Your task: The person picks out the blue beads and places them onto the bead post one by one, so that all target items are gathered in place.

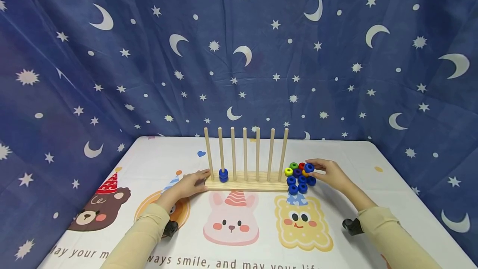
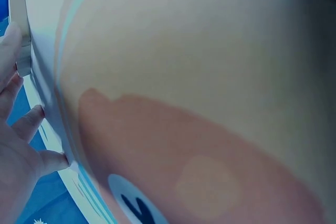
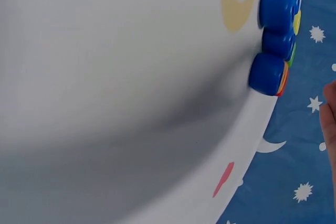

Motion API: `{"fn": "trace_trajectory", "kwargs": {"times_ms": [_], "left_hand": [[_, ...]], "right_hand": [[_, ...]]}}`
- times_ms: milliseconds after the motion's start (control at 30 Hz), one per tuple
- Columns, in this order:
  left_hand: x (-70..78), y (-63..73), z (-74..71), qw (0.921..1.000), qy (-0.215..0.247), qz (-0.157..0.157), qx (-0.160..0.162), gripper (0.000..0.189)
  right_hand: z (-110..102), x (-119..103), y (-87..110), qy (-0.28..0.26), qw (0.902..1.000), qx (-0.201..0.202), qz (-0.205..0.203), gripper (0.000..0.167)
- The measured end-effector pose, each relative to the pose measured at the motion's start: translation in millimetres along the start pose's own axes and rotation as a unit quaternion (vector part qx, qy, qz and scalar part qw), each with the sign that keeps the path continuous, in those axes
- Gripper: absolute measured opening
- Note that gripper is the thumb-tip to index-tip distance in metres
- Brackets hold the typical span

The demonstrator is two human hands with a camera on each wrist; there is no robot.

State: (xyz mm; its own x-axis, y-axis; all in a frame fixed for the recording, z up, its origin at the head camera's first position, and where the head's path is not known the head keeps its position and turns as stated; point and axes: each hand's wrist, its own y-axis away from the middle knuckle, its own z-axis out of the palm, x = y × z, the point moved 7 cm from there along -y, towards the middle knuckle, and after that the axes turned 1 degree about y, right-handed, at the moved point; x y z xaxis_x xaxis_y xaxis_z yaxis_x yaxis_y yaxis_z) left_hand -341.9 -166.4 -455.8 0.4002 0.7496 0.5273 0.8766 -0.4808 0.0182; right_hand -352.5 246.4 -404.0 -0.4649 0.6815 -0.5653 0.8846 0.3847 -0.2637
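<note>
Two beige sleeves (image 1: 136,235) cross the white cartoon-printed desk (image 1: 179,152); the left hand (image 1: 192,184) grips the left end of the pale wooden seven-peg rack (image 1: 242,186), the right hand (image 1: 330,172) pinches a round blue bead (image 1: 306,168) over the multicoloured bead cluster (image 1: 301,182) at its right; desk edge, starry navy curtain (image 1: 257,94) beyond.

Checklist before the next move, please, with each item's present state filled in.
1. Left hand holding the left end of the wooden rack: ok.
2. Right hand holding a blue ring: ok.
3. That ring over the row of pegs: not ok, it is at the pile of loose rings.
4. Second peg from the left free above its two blue rings: ok.
5. Pile clear of the rack's right end: cannot tell, very close.
</note>
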Motion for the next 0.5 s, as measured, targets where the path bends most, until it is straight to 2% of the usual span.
{"fn": "trace_trajectory", "kwargs": {"times_ms": [233,500], "left_hand": [[0.2,1.7,-0.2,1.0,-0.002,0.005,-0.001,0.057],[0.5,1.1,-0.5,1.0,0.004,0.007,0.003,0.057]], "right_hand": [[3,-8,3.7,-0.026,0.9993,0.019,-0.018,0.036],[6,-30,5.9,-0.035,0.9959,0.052,-0.065,0.035]]}}
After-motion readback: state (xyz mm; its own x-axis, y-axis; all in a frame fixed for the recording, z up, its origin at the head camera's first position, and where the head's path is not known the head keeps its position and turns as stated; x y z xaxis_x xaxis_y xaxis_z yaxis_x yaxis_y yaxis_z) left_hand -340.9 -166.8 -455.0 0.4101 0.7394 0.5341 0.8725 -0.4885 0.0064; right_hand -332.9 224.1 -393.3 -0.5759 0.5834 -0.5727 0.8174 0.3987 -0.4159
